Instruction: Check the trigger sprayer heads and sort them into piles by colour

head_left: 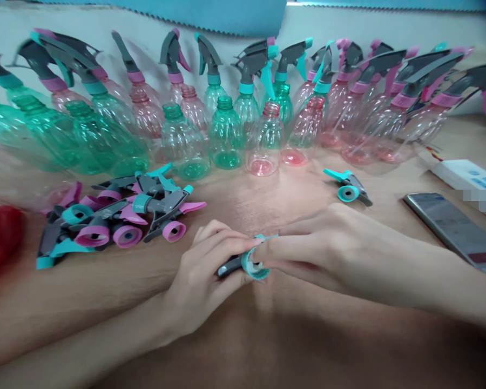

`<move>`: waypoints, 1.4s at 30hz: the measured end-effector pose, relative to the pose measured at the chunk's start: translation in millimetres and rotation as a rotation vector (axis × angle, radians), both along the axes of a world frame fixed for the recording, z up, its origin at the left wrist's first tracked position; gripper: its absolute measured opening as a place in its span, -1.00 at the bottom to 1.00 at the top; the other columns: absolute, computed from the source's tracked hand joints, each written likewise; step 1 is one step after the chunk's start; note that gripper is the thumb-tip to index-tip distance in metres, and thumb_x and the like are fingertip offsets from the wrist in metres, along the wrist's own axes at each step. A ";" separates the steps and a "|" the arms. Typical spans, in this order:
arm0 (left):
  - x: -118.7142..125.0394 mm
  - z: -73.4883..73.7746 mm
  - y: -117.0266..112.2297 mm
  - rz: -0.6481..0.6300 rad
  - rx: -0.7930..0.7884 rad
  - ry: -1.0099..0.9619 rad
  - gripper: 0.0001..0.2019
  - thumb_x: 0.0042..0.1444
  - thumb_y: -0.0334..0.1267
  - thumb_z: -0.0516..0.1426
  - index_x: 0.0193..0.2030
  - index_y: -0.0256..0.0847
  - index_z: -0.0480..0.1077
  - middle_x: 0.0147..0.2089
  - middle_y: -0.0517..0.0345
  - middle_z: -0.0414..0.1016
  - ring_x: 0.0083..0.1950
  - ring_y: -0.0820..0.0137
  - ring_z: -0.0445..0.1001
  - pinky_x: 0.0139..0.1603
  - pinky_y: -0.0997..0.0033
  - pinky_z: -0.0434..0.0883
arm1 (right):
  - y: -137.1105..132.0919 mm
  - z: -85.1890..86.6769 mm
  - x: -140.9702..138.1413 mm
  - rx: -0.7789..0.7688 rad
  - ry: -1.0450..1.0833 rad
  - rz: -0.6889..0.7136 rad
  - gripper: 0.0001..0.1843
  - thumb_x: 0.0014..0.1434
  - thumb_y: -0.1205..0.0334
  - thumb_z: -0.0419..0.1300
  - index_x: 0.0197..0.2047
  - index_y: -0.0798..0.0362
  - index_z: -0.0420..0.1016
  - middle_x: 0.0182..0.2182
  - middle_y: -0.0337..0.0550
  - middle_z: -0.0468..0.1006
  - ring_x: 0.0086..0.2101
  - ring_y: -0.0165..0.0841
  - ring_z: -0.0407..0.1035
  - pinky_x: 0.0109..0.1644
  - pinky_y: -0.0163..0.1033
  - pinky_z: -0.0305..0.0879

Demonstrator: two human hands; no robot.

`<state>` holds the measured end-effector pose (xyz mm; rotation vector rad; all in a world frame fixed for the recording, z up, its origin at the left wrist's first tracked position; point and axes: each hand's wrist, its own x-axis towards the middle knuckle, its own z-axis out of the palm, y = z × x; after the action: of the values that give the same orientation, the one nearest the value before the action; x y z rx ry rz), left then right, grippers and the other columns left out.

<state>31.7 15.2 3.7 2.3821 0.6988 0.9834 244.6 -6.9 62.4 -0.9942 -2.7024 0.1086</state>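
Observation:
Low over the table, my left hand is closed around a grey and teal trigger spray head, whose round teal collar faces up toward me. My right hand meets it from the other side, its fingertips pressed at the collar's opening. Something small and whitish shows inside the collar; I cannot make out what it is, nor whether the right fingers pinch it. Behind my right hand lies another grey spray head with a teal collar. To the left of my hands is a pile of grey, pink and teal spray heads.
Clear green bottles and pink bottles without tops stand across the back. Behind them, more bottles carry spray heads. A phone and a white box lie at right. Something red is at the left edge.

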 end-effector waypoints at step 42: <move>-1.7 -1.2 0.9 -0.048 -0.052 0.036 -0.76 0.14 -0.33 0.19 -0.04 -0.17 0.36 -0.17 0.17 0.46 -0.18 0.39 0.28 -0.19 0.41 0.33 | -11.2 -0.3 -11.7 -0.175 0.126 -0.093 -0.72 0.28 0.32 -0.01 -0.35 0.09 0.49 -0.53 -0.23 0.49 -0.54 -0.48 0.31 -0.43 -0.37 0.20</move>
<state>30.0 16.1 2.5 2.3652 0.6685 0.8936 232.8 -18.1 62.1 -1.1194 -2.5619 0.3823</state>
